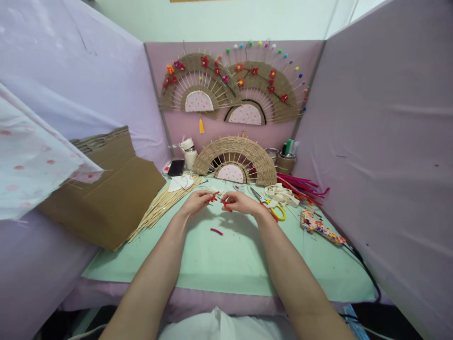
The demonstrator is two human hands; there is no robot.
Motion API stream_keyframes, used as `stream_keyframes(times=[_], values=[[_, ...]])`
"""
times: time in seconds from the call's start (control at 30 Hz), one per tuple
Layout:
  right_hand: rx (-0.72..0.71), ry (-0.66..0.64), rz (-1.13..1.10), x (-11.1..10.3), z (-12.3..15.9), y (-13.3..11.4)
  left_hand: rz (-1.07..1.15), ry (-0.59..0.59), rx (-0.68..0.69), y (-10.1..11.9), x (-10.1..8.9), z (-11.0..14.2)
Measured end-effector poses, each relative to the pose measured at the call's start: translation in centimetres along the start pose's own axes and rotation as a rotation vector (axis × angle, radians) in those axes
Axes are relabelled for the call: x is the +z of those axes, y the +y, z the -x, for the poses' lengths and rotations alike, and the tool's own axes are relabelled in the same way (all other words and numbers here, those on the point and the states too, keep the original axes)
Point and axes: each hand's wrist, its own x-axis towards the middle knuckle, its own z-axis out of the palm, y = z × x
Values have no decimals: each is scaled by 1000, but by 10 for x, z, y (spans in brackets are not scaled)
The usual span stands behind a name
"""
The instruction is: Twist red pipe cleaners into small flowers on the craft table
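Left grip point(198, 202) and right grip point(241, 202) pinch red pieces point(227, 206), seemingly half-shaped; the fan point(234, 143) (flowerless) stands near the counter's point(226, 264) far edge.

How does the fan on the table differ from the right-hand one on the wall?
The wall fan bears red flowers; the table fan has none. Coloured balls rim the wall fan; none rim the table fan. Both are half-round with dotted centres.
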Motion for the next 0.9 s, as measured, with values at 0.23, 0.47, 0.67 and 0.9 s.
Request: stream_keyframes(times=[0.23, 0.47, 0.67, 0.9], values=[[-6, 53, 70, 1, -4, 5, 6, 8, -7, 0, -1, 0], [35, 17, 55, 2, 1, -5, -16, -44, -25, -2, -1, 0], [-30, -2, 14, 3, 0, -1, -17, -38, -49, 0, -1, 3], [-56, 1, 49, 1, -2, 4, 4, -48, -52, 0, 1, 4]])
